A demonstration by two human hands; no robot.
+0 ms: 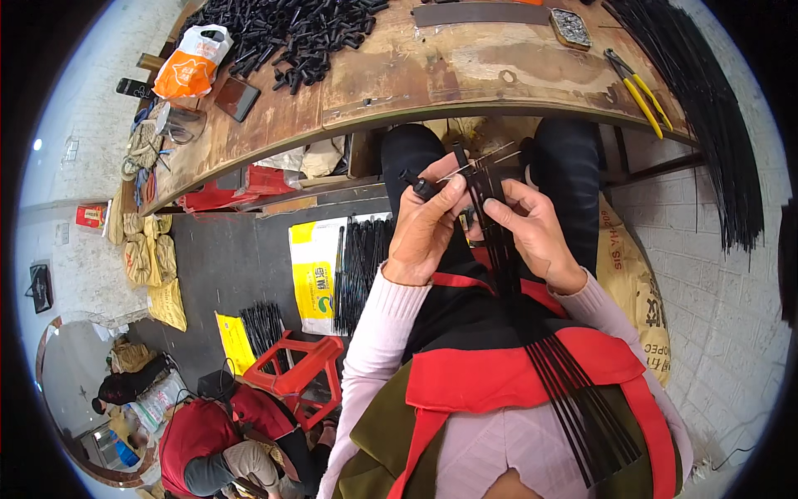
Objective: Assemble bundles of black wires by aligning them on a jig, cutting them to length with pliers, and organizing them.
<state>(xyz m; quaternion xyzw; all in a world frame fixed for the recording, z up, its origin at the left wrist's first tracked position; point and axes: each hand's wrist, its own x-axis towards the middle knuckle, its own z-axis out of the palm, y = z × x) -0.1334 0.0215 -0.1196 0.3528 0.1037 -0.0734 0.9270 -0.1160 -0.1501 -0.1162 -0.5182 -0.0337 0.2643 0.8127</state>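
Note:
My left hand is closed in a pinch on a short black plastic piece, and thin pale wires stick out to the right past its thumb. Beside it, my right hand closes its thumb and fingers around a bundle of thin black rods. The rods run down over my red and black apron and fan out at their lower ends. The two hands are close together above my lap, near the table edge. How the wires meet the rods is too fine to tell.
On the wooden table lie a heap of black plastic pieces, yellow-handled pliers, a phone, a small tin and long black rods. A red stool and a seated person are at lower left.

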